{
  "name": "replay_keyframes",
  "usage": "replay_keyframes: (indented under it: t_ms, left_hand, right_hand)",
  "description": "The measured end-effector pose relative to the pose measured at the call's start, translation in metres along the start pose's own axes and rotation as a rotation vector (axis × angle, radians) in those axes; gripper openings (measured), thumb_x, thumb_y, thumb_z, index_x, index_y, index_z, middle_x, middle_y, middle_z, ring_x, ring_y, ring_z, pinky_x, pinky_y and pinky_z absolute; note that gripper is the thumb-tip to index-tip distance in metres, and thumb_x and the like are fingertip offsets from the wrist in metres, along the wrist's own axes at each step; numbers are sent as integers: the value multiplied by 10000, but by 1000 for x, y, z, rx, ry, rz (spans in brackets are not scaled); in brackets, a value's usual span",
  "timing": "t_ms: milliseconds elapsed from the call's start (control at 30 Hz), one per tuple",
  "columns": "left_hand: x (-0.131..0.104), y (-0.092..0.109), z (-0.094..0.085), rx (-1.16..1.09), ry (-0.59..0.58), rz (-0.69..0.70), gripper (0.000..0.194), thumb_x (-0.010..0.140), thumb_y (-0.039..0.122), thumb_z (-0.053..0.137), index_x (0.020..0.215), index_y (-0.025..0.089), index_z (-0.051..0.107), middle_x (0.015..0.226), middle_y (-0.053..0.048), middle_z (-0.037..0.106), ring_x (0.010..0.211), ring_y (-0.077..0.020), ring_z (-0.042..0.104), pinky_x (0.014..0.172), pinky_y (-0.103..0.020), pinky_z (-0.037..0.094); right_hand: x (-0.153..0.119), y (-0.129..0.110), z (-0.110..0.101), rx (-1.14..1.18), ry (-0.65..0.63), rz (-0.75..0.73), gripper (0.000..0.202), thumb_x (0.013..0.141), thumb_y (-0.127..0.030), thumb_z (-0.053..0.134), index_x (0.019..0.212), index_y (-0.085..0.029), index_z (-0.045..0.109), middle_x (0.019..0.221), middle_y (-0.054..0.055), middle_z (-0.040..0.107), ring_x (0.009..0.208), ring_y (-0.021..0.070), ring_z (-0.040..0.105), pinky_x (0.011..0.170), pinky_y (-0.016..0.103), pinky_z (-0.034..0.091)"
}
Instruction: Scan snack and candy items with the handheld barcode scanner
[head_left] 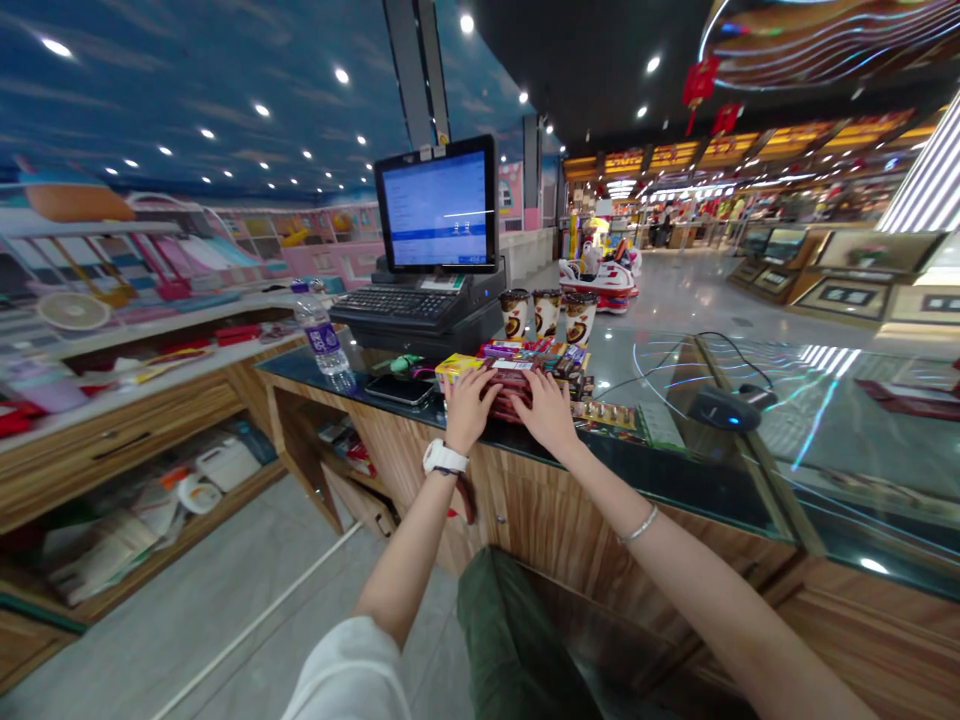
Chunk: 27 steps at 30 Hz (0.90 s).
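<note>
On the near edge of the glass-topped counter lies a small stack of dark red-brown snack packets point(512, 378). My left hand point(468, 408) grips the stack's left side, with a white watch on the wrist. From the right side my right hand point(547, 412) holds the same stack, fingers over its top and thumb at the front. A yellow box point(456, 366) sits just beyond my left fingers. More colourful packets point(555, 354) lie behind the stack, partly covered by it and my hands.
Three patterned paper cups point(547, 315) stand behind the packets. To the left are a monitor point(439, 208), a keyboard point(394, 307), a phone point(400, 390) and a water bottle point(324, 335). A black scanner point(724, 408) with a cable rests at right. Below, a cabinet door point(304, 450) hangs open.
</note>
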<state>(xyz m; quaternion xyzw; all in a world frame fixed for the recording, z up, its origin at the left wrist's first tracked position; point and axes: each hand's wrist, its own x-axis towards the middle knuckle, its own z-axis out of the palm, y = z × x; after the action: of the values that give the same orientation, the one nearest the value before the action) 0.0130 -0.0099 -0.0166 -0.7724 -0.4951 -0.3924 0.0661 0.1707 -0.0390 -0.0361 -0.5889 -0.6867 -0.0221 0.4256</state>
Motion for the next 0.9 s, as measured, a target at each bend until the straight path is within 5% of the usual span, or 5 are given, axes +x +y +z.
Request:
replay_keyframes:
  t_ms: [233,433,533,700,900]
  left_hand:
    - [6,6,2,-38,49,67,229,976,270,538,1108,255,724,1242,-47,719,1238,-241,592,1225,-586,156]
    - [13,24,3,-95,127,115,230,973,267,532,1061,258,745,1138,-29,759,1165,-240,588,1136,-508,361]
    - [18,37,1,-121,150,147,228,971,278,538,1049,262,751,1108,-26,768,1097,-236,600,1105,-497,399]
    - [26,66,2,-99,174,189,227,979,296,531,1061,293,743,1115,-9,766,1095,-230,615,1191,-558,269]
    - [40,112,21,-154,121,318,179,966,307,576,1058,271,726,1101,-8,763,1078,-210,627,1212,-510,253]
  right_hand:
    - [8,-1,-9,43,6,20,367,929,-306,546,1274,-186,585,1397,163,601,1347,321,509,1143,640,269]
    - [19,9,-27,11,42,-56,275,926,-207,511,1164,-214,648,1206,112,718,1170,284,637,1116,609,321]
    - [23,17,-44,-83,91,-145,221,930,-190,523,1059,-215,701,1137,95,746,1103,272,664,1150,568,298]
    - [28,38,-83,-171,126,-292,240,934,-199,546,1094,-240,720,1183,78,740,1130,263,643,1217,582,196]
    - [25,88,-128,-271,175,-382,258,975,-238,513,1123,-255,724,1193,46,745,1123,256,641,1239,641,118]
